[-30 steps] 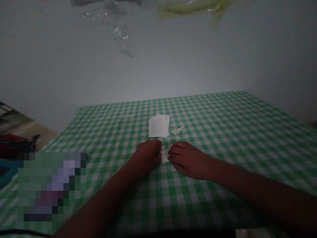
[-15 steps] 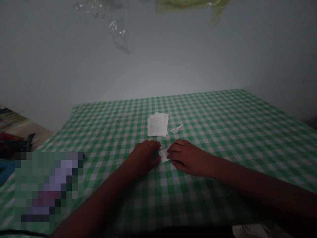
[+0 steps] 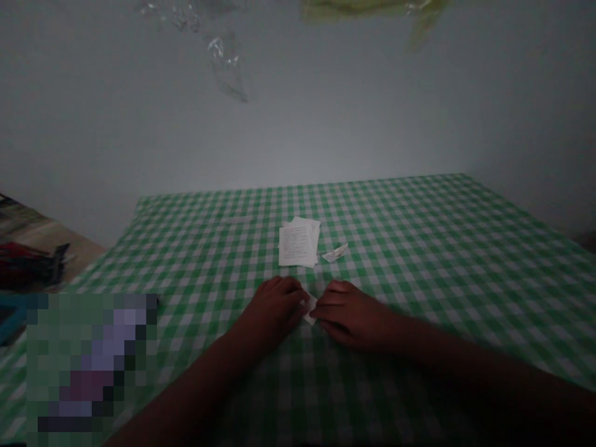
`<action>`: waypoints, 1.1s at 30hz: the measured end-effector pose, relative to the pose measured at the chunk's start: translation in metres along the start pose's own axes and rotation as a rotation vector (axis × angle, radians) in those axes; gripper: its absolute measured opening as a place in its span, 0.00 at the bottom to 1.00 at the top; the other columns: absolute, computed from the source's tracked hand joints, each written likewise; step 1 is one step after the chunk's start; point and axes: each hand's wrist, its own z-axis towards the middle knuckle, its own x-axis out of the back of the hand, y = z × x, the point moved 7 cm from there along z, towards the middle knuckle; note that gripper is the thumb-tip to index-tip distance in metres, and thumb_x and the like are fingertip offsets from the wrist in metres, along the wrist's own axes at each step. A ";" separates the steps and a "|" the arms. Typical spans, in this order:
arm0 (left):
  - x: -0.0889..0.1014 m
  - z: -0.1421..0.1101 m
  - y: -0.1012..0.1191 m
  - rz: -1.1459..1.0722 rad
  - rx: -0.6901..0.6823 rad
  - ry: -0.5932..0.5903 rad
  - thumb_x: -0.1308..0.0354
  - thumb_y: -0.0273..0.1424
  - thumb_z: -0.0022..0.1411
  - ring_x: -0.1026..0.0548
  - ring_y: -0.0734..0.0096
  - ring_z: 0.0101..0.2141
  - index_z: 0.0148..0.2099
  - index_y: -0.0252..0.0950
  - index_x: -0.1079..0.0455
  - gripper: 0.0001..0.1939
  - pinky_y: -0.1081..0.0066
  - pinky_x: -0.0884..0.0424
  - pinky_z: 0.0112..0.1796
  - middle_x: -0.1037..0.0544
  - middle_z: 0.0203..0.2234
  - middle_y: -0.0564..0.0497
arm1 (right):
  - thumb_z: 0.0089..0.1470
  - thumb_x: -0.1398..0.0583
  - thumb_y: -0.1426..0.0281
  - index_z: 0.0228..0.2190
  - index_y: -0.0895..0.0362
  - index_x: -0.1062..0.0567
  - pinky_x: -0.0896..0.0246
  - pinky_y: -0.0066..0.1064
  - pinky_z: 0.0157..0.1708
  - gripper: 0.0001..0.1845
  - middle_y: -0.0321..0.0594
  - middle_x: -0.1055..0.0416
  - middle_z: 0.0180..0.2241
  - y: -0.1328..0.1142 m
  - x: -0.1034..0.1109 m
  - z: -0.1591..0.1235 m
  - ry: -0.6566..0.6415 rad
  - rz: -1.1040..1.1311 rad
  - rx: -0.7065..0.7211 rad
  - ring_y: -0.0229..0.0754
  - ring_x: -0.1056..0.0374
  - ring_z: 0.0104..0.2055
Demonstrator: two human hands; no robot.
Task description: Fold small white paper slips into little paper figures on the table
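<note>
We see only bare skin on this body, and it runs all the way down both limbs: a slender, smooth left forearm (image 3: 186,388) and a matching right forearm (image 3: 460,354), each tapering to a narrow wrist. The rounded left hand (image 3: 274,310) and broad right hand (image 3: 354,316) end in short, thick fingers (image 3: 333,299) — their nails are lost in the dim light.

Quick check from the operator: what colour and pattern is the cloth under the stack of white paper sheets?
The checked table cloth is green-and-white gingham, shown best in the head view, toward the table's far right.

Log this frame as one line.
left grip: touching small white paper slip | right grip: touching same slip | nearby: stacked white paper sheets
</note>
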 end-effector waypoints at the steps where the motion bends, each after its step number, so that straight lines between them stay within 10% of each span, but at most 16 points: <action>1: -0.002 0.000 -0.001 -0.001 -0.005 -0.004 0.44 0.28 0.65 0.30 0.63 0.43 0.46 0.39 0.27 0.09 0.61 0.34 0.46 0.26 0.42 0.48 | 0.63 0.47 0.71 0.45 0.57 0.25 0.43 0.40 0.49 0.13 0.41 0.25 0.41 0.001 0.001 0.000 0.014 0.031 -0.005 0.44 0.37 0.44; 8: -0.009 -0.002 -0.007 0.024 -0.019 -0.025 0.42 0.26 0.64 0.31 0.62 0.44 0.50 0.43 0.26 0.13 0.60 0.34 0.47 0.26 0.45 0.49 | 0.59 0.44 0.73 0.37 0.58 0.25 0.42 0.38 0.44 0.07 0.42 0.28 0.36 0.027 0.012 0.001 0.174 0.068 -0.217 0.44 0.37 0.41; 33: -0.005 -0.007 0.006 -0.042 -0.035 0.020 0.37 0.29 0.59 0.29 0.60 0.50 0.49 0.39 0.30 0.16 0.56 0.36 0.52 0.25 0.49 0.49 | 0.57 0.42 0.69 0.43 0.54 0.27 0.48 0.41 0.46 0.11 0.42 0.33 0.43 0.029 -0.005 0.015 0.043 -0.098 -0.341 0.48 0.40 0.46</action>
